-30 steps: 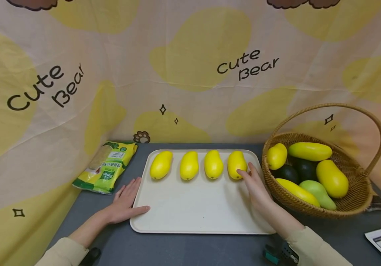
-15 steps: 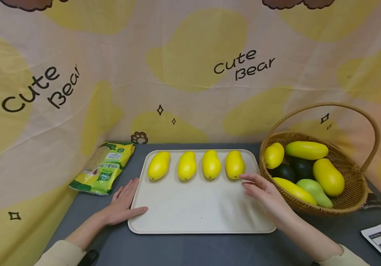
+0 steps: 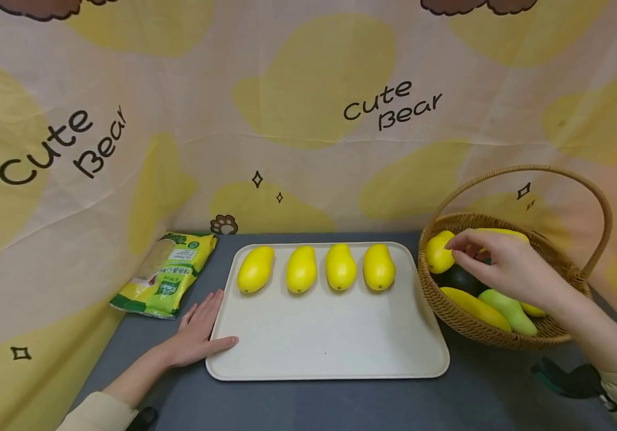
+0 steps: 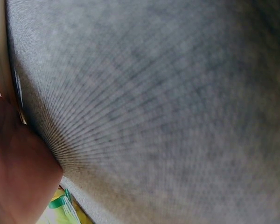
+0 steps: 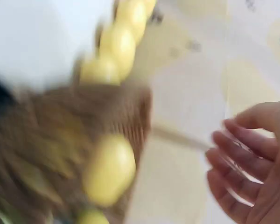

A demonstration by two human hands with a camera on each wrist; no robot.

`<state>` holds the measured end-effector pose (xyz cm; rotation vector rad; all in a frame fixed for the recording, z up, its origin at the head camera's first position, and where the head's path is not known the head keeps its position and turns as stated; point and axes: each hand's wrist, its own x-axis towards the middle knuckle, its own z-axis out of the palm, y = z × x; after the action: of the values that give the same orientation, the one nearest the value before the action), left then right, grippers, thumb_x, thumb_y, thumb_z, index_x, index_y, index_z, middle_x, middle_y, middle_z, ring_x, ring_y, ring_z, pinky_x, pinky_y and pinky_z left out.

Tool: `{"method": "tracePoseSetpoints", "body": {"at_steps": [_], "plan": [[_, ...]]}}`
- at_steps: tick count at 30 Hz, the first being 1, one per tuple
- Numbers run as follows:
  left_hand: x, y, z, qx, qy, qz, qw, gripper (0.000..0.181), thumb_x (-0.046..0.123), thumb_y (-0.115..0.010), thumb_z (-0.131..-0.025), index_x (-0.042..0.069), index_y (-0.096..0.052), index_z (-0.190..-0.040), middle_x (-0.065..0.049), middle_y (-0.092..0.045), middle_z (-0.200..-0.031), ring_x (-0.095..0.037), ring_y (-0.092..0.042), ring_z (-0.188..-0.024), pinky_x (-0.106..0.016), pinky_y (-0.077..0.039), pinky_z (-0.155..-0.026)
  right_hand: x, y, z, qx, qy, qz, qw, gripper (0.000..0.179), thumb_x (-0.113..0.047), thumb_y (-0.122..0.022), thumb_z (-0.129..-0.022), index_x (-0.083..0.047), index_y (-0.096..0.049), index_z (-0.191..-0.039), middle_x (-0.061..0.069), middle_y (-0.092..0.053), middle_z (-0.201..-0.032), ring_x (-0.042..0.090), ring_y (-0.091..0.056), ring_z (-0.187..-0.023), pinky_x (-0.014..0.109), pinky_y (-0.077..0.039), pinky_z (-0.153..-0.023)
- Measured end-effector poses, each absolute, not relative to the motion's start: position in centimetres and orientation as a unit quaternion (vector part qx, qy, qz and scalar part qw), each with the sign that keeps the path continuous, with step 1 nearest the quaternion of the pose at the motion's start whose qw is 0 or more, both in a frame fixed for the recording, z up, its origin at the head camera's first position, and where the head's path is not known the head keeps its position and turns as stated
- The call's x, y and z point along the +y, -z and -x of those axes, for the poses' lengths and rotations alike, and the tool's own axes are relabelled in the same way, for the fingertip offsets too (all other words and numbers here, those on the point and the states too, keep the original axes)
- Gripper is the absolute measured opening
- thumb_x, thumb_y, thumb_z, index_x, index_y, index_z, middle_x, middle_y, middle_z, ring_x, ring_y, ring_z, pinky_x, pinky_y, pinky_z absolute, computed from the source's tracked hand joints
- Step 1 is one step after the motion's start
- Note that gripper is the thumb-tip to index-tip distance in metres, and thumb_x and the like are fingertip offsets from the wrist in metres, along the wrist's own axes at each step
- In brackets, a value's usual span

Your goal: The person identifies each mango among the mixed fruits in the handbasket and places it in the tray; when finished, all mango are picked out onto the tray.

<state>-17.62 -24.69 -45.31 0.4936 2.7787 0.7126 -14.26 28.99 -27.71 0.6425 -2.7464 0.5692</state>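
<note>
Several yellow mangoes (image 3: 340, 267) lie in a row along the far side of a white tray (image 3: 330, 341). My left hand (image 3: 200, 329) rests against the tray's left edge, its fingers straight and the thumb over the rim. Over the wicker basket (image 3: 480, 335) hovers my right hand (image 3: 507, 263), fingertips close to a yellow mango (image 3: 438, 254) at the basket's left side. In the right wrist view, the right hand (image 5: 252, 163) has loosely bent fingers with nothing between them, and the basket's mango (image 5: 111, 170) is blurred. The hand hides part of the fruit in the head view.
Inside the basket are also a dark green avocado (image 3: 461, 280), a long yellow fruit (image 3: 475, 308) and a green pear-shaped fruit (image 3: 508, 311). The basket's tall handle (image 3: 534, 167) arches above. A yellow-green food packet (image 3: 165, 275) lies left of the tray, against the patterned cloth.
My right hand has left the rightmost mango on the tray and moved right, over the basket. The left hand has stayed at the tray's edge. The head view has shifted slightly.
</note>
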Motion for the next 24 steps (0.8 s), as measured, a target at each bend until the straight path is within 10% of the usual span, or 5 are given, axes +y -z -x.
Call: {"method": "tracePoseSetpoints", "body": {"at_steps": [11,24], "plan": [[-24.9,45.7,17.7,0.949,-0.241,-0.166,0.116,0.108,0.063,-0.058,-0.087,-0.001,-0.005,-0.155,-0.022,-0.007,-0.161,-0.04,-0.001,-0.146,-0.063,0.004,-0.109,36.8,27.3,21.4,-0.986,-0.043,-0.159,-0.013,0.04,-0.012,-0.064,-0.092,0.014,-0.056,-0.12,0.032,-0.062,-0.11,0.051,-0.058,-0.101,0.06,-0.046,-0.083],[-24.8,45.6,17.7,0.948,-0.243,-0.167,0.119,0.107,0.062,-0.058,-0.087,-0.001,-0.004,-0.155,-0.023,-0.006,-0.161,-0.04,-0.001,-0.146,-0.062,0.003,-0.109,41.9,29.6,22.9,-0.987,-0.067,-0.133,-0.063,0.055,-0.015,-0.069,-0.087,0.025,-0.048,-0.12,0.044,-0.05,-0.119,0.06,-0.047,-0.109,0.062,-0.043,-0.087]]}}
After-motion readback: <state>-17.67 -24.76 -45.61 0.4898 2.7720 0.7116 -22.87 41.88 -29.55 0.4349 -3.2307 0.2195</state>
